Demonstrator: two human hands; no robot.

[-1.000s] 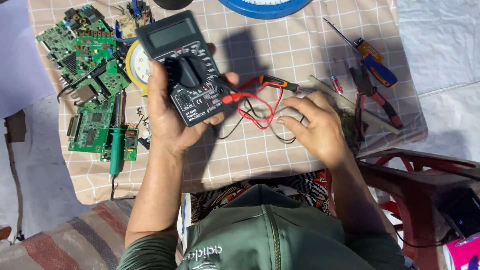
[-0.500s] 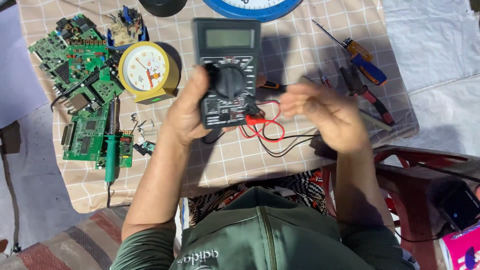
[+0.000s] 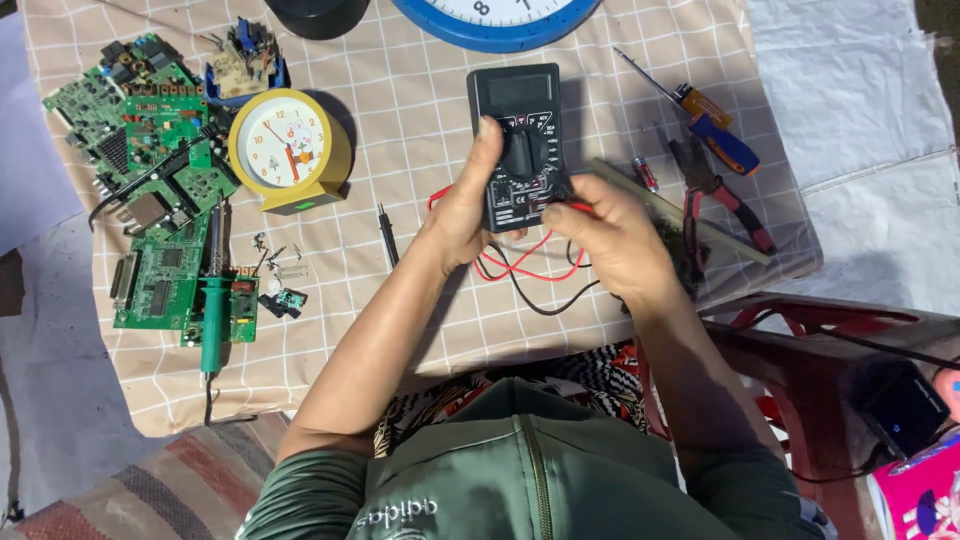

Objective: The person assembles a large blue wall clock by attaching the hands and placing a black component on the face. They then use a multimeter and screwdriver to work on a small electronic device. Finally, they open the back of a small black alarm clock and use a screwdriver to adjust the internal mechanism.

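Left hand point(image 3: 462, 205) grips black meter point(image 3: 518, 145) at table centre, thumb on dial. Right hand point(image 3: 612, 240) pinches red wire point(image 3: 520, 268) at meter's 5 o'clock. Yellow clock point(image 3: 288, 150) at 9 o'clock.

Likely repair bench, circuit boards point(image 3: 150, 170), pliers point(image 3: 725, 195)

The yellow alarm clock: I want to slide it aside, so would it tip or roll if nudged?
The yellow alarm clock stands upright on a flat base, so it probably won't roll. It looks tall and narrow-based, so a high push might topple it. The checked cloth may grip and bunch.
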